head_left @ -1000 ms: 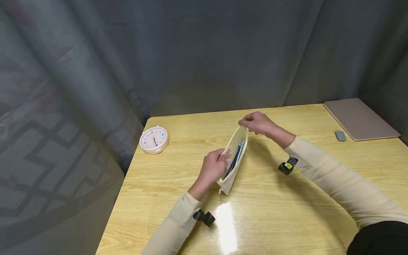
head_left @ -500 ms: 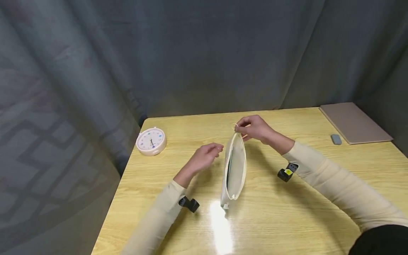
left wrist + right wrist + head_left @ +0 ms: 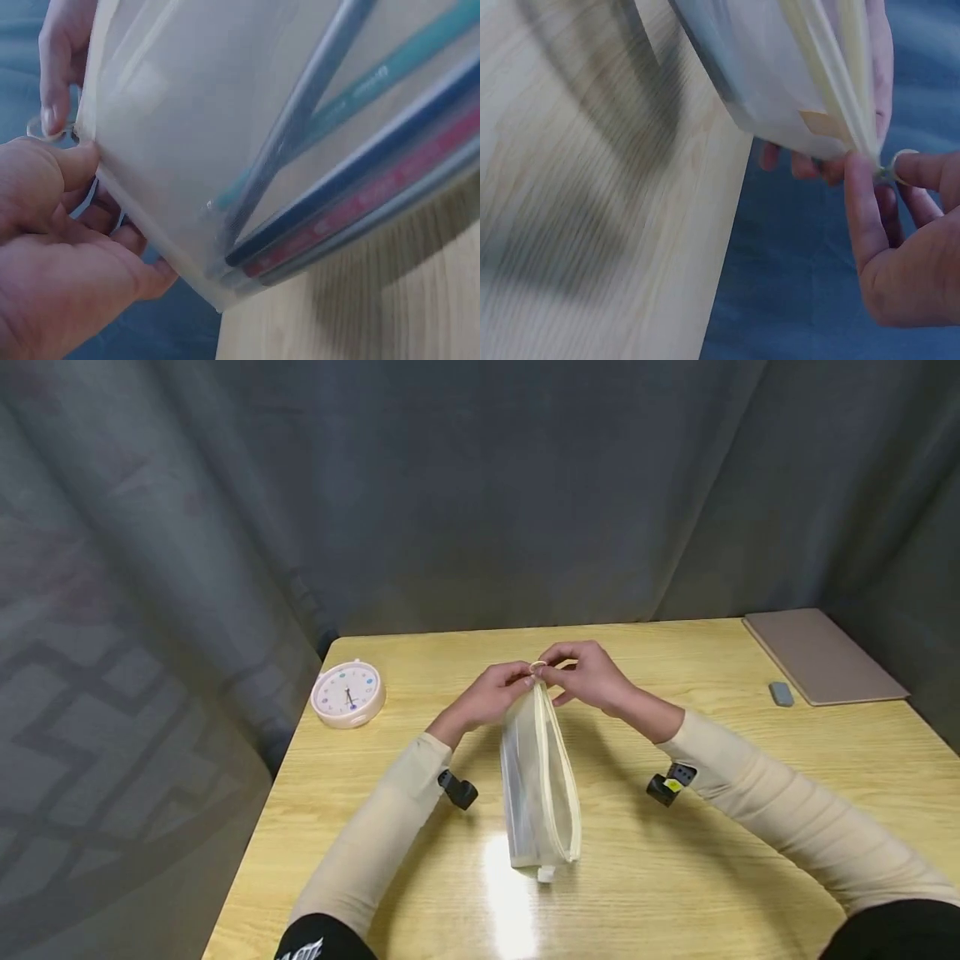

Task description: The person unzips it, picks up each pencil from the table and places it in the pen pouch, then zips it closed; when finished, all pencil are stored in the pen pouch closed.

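Observation:
A cream, translucent zip pouch [image 3: 525, 777] hangs on edge over the table, its zip side unzipped and facing right. My left hand [image 3: 487, 695] grips the pouch's far top corner between thumb and fingers. Right beside it, my right hand [image 3: 588, 678] pinches the same corner at the zip's end, where a small cream ring [image 3: 906, 157] shows. Through the pouch wall in the left wrist view I see a teal pencil [image 3: 360, 94], a dark blue pen [image 3: 352, 180], a pink-red stick [image 3: 375, 191] and other slim items. A white tab [image 3: 546, 874] sticks out at the near lower end.
A pink round clock [image 3: 348, 695] lies at the table's left side. Toward the right are a small grey block [image 3: 781, 694] and a flat mauve folder or notebook [image 3: 825, 656]. Grey curtains [image 3: 487, 493] stand behind the wooden table [image 3: 660, 877].
My left hand let go of the pouch's rim, drew away leftward, then took hold of the far corner next to my right hand. The pouch has swung so its left face shows.

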Tool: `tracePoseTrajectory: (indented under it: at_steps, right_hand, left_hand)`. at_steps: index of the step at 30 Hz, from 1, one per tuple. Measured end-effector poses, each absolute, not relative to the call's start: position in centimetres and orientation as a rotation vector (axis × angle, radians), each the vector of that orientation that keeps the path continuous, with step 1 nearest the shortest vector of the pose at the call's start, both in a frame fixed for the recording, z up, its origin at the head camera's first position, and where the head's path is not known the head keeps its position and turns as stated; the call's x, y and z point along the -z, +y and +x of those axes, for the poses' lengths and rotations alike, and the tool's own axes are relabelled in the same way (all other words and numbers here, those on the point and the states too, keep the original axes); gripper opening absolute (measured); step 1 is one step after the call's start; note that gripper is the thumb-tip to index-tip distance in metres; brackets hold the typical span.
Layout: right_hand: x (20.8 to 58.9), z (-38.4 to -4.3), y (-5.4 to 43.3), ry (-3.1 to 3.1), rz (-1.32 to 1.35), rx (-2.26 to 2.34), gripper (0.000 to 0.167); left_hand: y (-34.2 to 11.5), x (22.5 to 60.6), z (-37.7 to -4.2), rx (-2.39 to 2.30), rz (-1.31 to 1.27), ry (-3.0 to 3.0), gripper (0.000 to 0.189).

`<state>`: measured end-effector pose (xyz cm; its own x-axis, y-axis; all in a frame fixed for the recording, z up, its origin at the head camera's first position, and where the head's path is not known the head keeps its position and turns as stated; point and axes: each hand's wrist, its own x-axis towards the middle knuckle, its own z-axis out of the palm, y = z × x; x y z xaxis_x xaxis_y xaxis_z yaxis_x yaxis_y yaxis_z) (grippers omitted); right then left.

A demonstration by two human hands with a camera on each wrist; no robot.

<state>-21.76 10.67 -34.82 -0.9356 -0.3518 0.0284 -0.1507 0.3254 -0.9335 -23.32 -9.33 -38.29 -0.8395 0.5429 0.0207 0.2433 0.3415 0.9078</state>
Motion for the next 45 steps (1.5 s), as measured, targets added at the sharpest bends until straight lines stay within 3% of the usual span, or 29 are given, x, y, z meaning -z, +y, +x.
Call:
tracePoseTrajectory:
  at_steps: [7, 23, 33, 45]
  right_hand:
    - [34.8, -21.7, 11.1, 2.577, -0.564, 1.512, 0.014]
    - [35.6, -20.9, 11.3, 2.827, -1.128, 1.178, 0.005]
    - [35.6, -19.8, 14.7, 2.838, -1.216, 0.998, 0.009]
    - [37.2, -19.1, 20.8, 2.904, -1.150, 0.999, 0.013]
  left_hand:
    - [-10.1, 38.6, -23.4, -1.570, 0.564, 2.353, 0.029]
    - [-11.0, 38.6, -22.4, -1.696, 0.314, 2.349, 0.026]
    - [-14.2, 38.3, -21.9, -1.842, -0.010, 2.382, 0.032]
    - [-15.7, 39.0, -21.3, -1.673, -0.121, 2.533, 0.034]
